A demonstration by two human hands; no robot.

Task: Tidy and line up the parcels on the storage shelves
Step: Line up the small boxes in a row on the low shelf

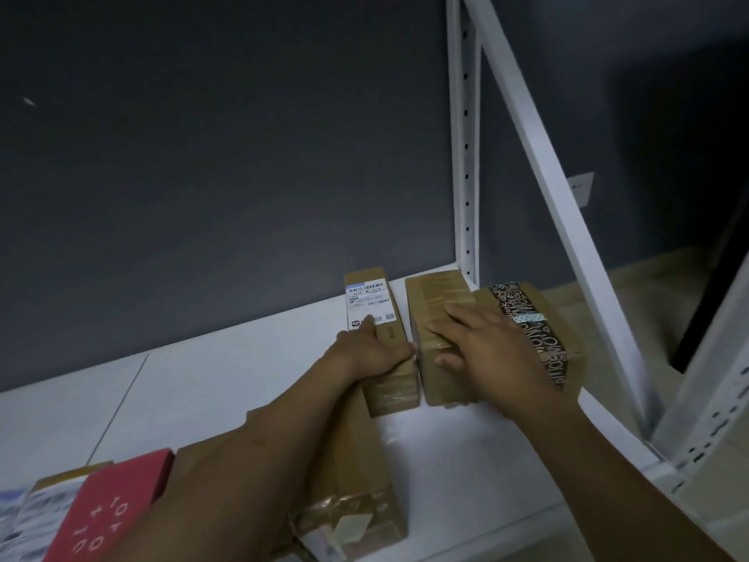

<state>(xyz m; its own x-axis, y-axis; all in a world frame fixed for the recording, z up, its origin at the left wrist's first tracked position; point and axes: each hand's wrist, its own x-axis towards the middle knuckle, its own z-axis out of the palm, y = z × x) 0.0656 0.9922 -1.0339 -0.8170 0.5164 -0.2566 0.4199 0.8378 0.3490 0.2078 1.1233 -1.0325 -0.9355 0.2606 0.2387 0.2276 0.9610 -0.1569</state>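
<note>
Near the shelf's [202, 379] back right corner: three boxes side by side, long sides running front to back.

Leftmost, the labelled box [375, 314]: narrow, brown, white shipping label on top at its far end, clear tape at its near end. Gripped about its middle by the left hand [364, 352], thumb across the top, index finger stretched onto the label, other fingers hidden down the left side.

Just right of it, across a thin gap, the plain box [435, 302]: brown, clear tape along the top. Pressed from above by the right hand [490, 344], fingers nearly straight and flat on the tape, nothing clutched.

Close against the plain box on its right, the taped box [527, 306]: brown, crossed by a black band with pale lettering, nearest the shelf's right edge, partly hidden by the right wrist.

Toward the front edge, under the left forearm, a big box [356, 464] with crumpled tape at its near end. Left of that, a red box [109, 509] with pale letters, then a further box [52, 492] with printed labels, cut by the frame.

At the back right corner, a white slotted post [466, 156]; beside it a white brace [547, 188] slanting down toward the front right corner. Behind, a dark grey wall [202, 135] with a socket [581, 188].
</note>
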